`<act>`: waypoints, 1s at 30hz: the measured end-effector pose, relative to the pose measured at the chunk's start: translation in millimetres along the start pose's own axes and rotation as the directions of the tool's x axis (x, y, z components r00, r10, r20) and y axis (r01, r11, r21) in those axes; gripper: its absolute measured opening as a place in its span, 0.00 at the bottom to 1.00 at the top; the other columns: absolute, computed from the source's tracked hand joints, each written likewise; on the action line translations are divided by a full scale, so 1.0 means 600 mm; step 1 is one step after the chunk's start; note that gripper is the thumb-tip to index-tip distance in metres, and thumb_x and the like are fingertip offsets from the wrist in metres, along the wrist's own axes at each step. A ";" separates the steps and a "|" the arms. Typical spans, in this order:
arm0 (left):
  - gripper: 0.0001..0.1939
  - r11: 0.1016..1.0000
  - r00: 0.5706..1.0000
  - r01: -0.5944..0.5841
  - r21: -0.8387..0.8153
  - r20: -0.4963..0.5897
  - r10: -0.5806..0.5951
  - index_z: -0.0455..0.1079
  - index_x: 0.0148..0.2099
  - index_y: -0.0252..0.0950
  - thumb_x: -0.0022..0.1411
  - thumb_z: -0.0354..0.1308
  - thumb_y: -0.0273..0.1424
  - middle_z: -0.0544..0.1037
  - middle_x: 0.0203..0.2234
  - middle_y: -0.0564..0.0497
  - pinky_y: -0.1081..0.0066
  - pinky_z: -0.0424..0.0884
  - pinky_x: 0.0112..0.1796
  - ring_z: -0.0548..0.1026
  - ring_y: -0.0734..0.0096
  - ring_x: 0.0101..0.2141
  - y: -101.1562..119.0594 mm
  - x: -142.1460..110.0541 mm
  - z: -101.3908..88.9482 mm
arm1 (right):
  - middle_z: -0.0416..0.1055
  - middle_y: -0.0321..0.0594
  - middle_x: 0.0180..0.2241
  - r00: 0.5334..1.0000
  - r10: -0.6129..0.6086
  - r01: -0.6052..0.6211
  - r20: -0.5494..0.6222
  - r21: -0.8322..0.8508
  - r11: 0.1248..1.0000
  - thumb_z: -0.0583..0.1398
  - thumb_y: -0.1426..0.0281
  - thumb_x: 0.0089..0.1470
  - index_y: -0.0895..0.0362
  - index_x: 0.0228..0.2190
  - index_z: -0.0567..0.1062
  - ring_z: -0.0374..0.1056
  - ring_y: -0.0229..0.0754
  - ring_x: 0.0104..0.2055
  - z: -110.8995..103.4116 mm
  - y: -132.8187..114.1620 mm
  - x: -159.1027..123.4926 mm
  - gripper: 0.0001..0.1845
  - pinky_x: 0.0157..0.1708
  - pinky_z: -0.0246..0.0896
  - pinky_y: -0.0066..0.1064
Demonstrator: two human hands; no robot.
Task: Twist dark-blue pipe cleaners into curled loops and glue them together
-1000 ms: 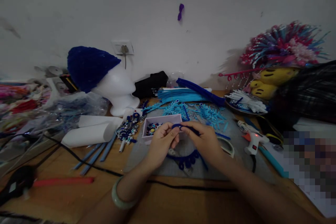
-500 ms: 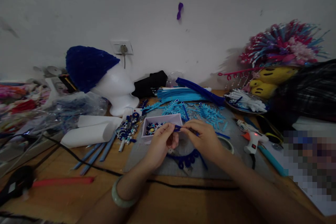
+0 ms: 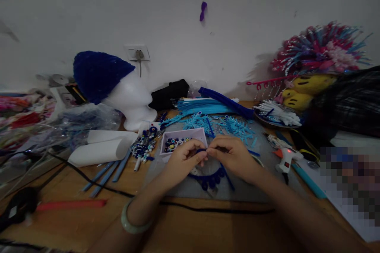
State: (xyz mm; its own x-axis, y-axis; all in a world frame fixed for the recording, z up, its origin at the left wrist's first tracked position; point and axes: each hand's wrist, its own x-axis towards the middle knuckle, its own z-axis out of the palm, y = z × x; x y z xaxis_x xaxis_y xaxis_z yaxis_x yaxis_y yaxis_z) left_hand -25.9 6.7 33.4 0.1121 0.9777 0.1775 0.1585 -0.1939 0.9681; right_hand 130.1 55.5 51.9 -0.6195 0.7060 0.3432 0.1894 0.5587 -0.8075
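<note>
Over the grey mat (image 3: 246,193), my left hand (image 3: 185,158) is closed, with thumb and forefinger pinching a short dark blue chenille stem (image 3: 201,150). The fingers hide most of it. Against its right end, the thumb and fingertips of my right hand (image 3: 230,156) are pressed together on the same stem. Below both hands lies a dark blue looped band (image 3: 209,182). Just behind my left hand stands a white box (image 3: 196,132) holding blue beads and small charms (image 3: 172,145).
Light blue chenille pieces (image 3: 237,128) and dark blue stems (image 3: 228,102) lie behind. At right rests a glue gun (image 3: 286,158). A foam head (image 3: 130,95) in a blue cap, beaded ornaments (image 3: 145,144) and paper rolls (image 3: 101,150) stand left. A black cable (image 3: 208,208) crosses the front.
Both hands have drawn slightly closer together and turned inward. The blue stem has shifted a little lower, and less of it shows between the fingers.
</note>
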 end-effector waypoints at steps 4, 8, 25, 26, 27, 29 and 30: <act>0.07 0.924 0.988 -0.124 0.361 0.130 0.082 0.67 0.33 0.36 0.58 0.50 0.33 0.73 0.24 0.53 0.74 0.66 0.30 0.70 0.74 0.27 0.005 0.000 -0.017 | 0.61 0.31 0.15 0.936 0.324 -0.352 0.141 0.293 0.889 0.58 0.69 0.43 0.60 0.17 0.70 0.55 0.30 0.16 0.004 0.003 0.000 0.08 0.18 0.48 0.24; 0.09 0.736 0.944 -0.319 0.598 0.267 0.192 0.68 0.38 0.38 0.60 0.47 0.30 0.75 0.34 0.51 0.72 0.64 0.38 0.71 0.71 0.36 0.002 -0.001 -0.032 | 0.60 0.30 0.14 0.843 0.454 -0.537 0.287 0.420 0.732 0.58 0.69 0.39 0.60 0.16 0.68 0.52 0.29 0.14 0.013 0.018 0.002 0.08 0.14 0.46 0.23; 0.07 0.809 0.928 0.358 -0.467 0.082 -0.363 0.64 0.23 0.32 0.48 0.58 0.29 0.63 0.16 0.57 0.79 0.53 0.19 0.57 0.84 0.16 -0.024 0.019 -0.019 | 0.71 0.42 0.36 0.980 -0.171 0.201 0.105 -0.523 0.828 0.51 0.73 0.55 0.58 0.38 0.70 0.66 0.40 0.39 0.014 0.022 -0.003 0.11 0.37 0.60 0.31; 0.08 0.748 0.911 0.397 -0.531 0.130 -0.391 0.64 0.23 0.32 0.47 0.59 0.28 0.63 0.16 0.57 0.79 0.53 0.19 0.56 0.85 0.16 -0.023 0.018 -0.019 | 0.70 0.42 0.36 0.972 -0.195 0.235 0.131 -0.562 0.793 0.50 0.73 0.55 0.58 0.37 0.70 0.66 0.40 0.38 0.013 0.023 -0.004 0.11 0.36 0.60 0.30; 0.07 0.700 0.897 0.427 -0.573 0.169 -0.409 0.63 0.23 0.32 0.47 0.59 0.27 0.62 0.15 0.58 0.80 0.53 0.19 0.55 0.86 0.15 -0.023 0.017 -0.019 | 0.70 0.42 0.35 0.963 -0.216 0.268 0.159 -0.599 0.754 0.50 0.74 0.55 0.59 0.37 0.70 0.66 0.40 0.38 0.012 0.024 -0.004 0.11 0.35 0.60 0.30; 0.06 0.644 0.879 0.460 -0.612 0.208 -0.430 0.63 0.24 0.32 0.46 0.59 0.26 0.62 0.16 0.58 0.80 0.53 0.19 0.55 0.86 0.16 -0.022 0.015 -0.016 | 0.70 0.42 0.35 0.947 -0.242 0.321 0.212 -0.657 0.682 0.50 0.76 0.54 0.59 0.37 0.70 0.66 0.40 0.36 0.011 0.025 -0.005 0.11 0.33 0.59 0.29; 0.06 0.635 0.875 0.467 -0.615 0.218 -0.433 0.63 0.24 0.32 0.47 0.59 0.26 0.62 0.16 0.58 0.80 0.54 0.19 0.55 0.86 0.16 -0.023 0.014 -0.013 | 0.70 0.42 0.34 0.942 -0.246 0.336 0.229 -0.674 0.658 0.50 0.77 0.53 0.59 0.37 0.70 0.66 0.40 0.35 0.011 0.026 -0.005 0.11 0.33 0.59 0.29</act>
State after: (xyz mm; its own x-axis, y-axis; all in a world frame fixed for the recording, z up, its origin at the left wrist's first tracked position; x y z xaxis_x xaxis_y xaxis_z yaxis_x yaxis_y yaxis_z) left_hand -35.0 18.3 23.2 0.2432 0.9217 -0.3023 -0.4508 0.3833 0.8061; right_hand 129.9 59.2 35.5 -0.8044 0.4279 0.4122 0.4300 0.8980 -0.0931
